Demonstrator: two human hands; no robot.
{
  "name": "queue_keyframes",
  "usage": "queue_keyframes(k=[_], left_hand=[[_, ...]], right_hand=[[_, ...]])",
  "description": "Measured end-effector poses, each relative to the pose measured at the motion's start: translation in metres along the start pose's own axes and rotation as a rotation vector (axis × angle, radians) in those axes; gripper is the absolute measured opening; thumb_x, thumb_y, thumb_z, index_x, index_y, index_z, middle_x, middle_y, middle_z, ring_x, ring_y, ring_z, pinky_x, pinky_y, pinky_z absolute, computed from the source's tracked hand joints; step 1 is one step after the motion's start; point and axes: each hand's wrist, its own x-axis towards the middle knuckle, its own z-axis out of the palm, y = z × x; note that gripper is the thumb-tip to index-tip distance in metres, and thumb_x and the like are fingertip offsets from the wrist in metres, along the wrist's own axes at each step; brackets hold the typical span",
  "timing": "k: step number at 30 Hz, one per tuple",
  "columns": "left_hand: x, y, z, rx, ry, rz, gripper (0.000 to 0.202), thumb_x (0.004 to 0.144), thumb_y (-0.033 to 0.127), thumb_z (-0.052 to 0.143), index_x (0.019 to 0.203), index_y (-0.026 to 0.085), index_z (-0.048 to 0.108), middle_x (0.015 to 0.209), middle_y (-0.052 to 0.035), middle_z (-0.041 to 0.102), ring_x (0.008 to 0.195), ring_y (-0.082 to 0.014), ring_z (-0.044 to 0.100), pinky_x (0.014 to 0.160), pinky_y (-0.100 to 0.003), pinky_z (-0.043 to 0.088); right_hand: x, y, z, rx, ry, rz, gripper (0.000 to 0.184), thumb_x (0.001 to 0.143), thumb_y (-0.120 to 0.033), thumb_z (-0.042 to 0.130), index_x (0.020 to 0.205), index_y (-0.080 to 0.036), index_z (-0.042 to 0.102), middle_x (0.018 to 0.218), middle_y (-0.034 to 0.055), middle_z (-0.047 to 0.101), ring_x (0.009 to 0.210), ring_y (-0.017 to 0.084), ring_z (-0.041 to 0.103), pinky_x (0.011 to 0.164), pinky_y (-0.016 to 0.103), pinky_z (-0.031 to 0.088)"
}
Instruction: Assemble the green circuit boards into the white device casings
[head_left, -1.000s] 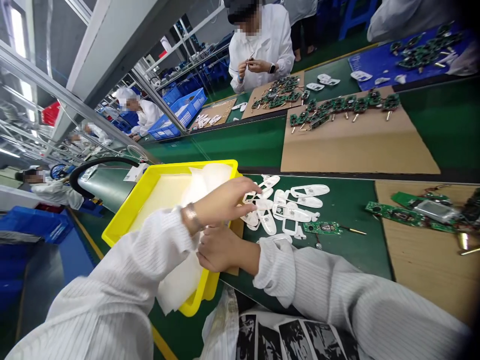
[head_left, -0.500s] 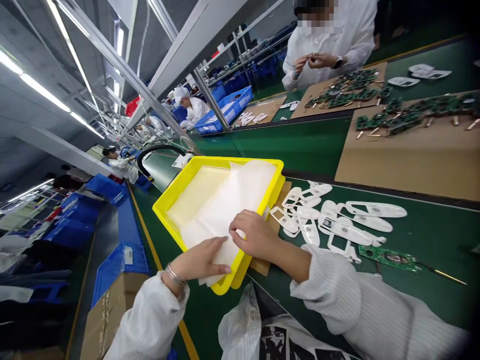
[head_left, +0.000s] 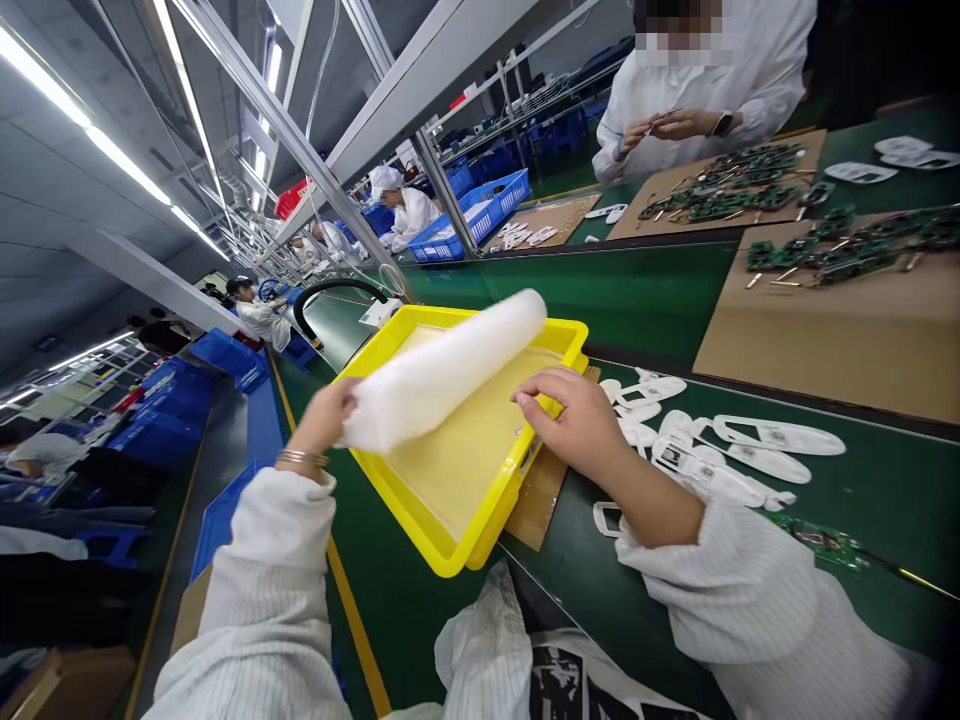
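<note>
A thin white foam sheet (head_left: pixel 442 375), blurred by motion, is lifted in a curl over the yellow tray (head_left: pixel 491 525). At the tray's left side, my left hand (head_left: pixel 328 415) grips one end of that sheet. The tray's flat, pale yellow bottom shows beneath it. Over the tray's right rim is my right hand (head_left: pixel 581 420), its fingers curled in with thumb and forefinger close together; I see nothing between them. Right of the tray lie several white plastic housings (head_left: pixel 750 450) and a green circuit board (head_left: pixel 817 540) with a brass-coloured antenna.
The tray stands partly on a cardboard sheet (head_left: pixel 538 505) on the green bench. Across a raised divider, a co-worker (head_left: pixel 705 95) in white handles a small part beside piled circuit boards (head_left: pixel 727 180). Blue crates (head_left: pixel 480 215) and a black hose (head_left: pixel 322 290) are farther back.
My left hand has raised the white sheet from the tray and carried it left, uncovering the tray's bottom. My right hand has come off the sheet, toward the right rim.
</note>
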Motion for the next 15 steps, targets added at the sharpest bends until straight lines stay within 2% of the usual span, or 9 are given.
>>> queue_keyframes(k=[3,5,6,7,9,12,14,15], left_hand=[[0.008,-0.014,-0.047,0.075,0.196,-0.098,0.046,0.082,0.015,0.042,0.123,0.008,0.059,0.116,-0.0173,0.067,0.108,-0.0315,0.063,0.097,-0.045,0.049],[0.001,-0.009,-0.062,0.12,0.274,-0.099,0.046,0.083,0.017,0.041,0.126,0.011,0.058,0.116,-0.0155,0.067,0.107,-0.0315,0.064,0.096,-0.045,0.049],[-0.003,-0.003,-0.062,0.137,0.293,-0.082,0.046,0.084,0.017,0.04,0.126,0.013,0.058,0.116,-0.0138,0.067,0.107,-0.0304,0.064,0.097,-0.044,0.049],[-0.009,0.005,-0.058,0.15,0.289,-0.055,0.046,0.083,0.016,0.04,0.125,0.015,0.059,0.116,-0.0124,0.067,0.107,-0.029,0.064,0.097,-0.042,0.048],[-0.019,0.021,-0.038,0.162,0.19,0.015,0.046,0.083,0.014,0.038,0.123,0.015,0.061,0.118,-0.0122,0.067,0.108,-0.0275,0.064,0.098,-0.04,0.048],[-0.03,0.039,0.004,0.144,-0.124,0.133,0.049,0.085,0.011,0.032,0.125,0.012,0.06,0.121,-0.0167,0.066,0.111,-0.0282,0.063,0.099,-0.043,0.047],[-0.033,0.044,0.024,0.105,-0.298,0.233,0.043,0.086,0.016,0.039,0.122,0.018,0.063,0.12,-0.0117,0.068,0.109,-0.0237,0.065,0.1,-0.037,0.048],[-0.033,0.045,0.029,0.085,-0.379,0.285,0.039,0.086,0.023,0.047,0.121,0.021,0.064,0.12,-0.0083,0.069,0.108,-0.0221,0.066,0.099,-0.033,0.049]], right_hand=[[0.002,0.003,-0.004,-0.018,0.011,0.035,0.017,0.086,-0.025,0.051,0.078,-0.018,0.064,0.086,0.0068,0.07,0.086,0.024,0.063,0.076,0.037,0.048],[0.003,0.005,-0.005,-0.025,0.01,0.05,0.017,0.086,-0.026,0.051,0.079,-0.018,0.065,0.086,0.0065,0.071,0.086,0.024,0.064,0.077,0.037,0.048],[0.003,0.006,-0.004,-0.026,0.009,0.055,0.017,0.086,-0.026,0.051,0.079,-0.018,0.065,0.086,0.0065,0.071,0.086,0.024,0.064,0.077,0.036,0.048],[0.003,0.007,-0.004,-0.027,0.007,0.06,0.017,0.086,-0.026,0.051,0.079,-0.018,0.065,0.086,0.0065,0.071,0.086,0.024,0.064,0.077,0.036,0.048],[0.003,0.008,-0.002,-0.029,0.003,0.066,0.018,0.086,-0.026,0.051,0.078,-0.018,0.065,0.086,0.0069,0.071,0.086,0.024,0.064,0.076,0.036,0.047],[0.003,0.007,-0.002,-0.032,0.001,0.069,0.019,0.086,-0.026,0.051,0.076,-0.017,0.065,0.084,0.0071,0.07,0.084,0.023,0.063,0.076,0.036,0.048],[0.003,0.005,-0.004,-0.036,-0.004,0.068,0.019,0.086,-0.025,0.051,0.076,-0.018,0.066,0.083,0.0065,0.07,0.084,0.023,0.064,0.075,0.036,0.048],[0.003,0.002,-0.005,-0.041,-0.007,0.068,0.019,0.086,-0.025,0.052,0.077,-0.018,0.066,0.083,0.0062,0.071,0.083,0.023,0.064,0.074,0.036,0.048]])
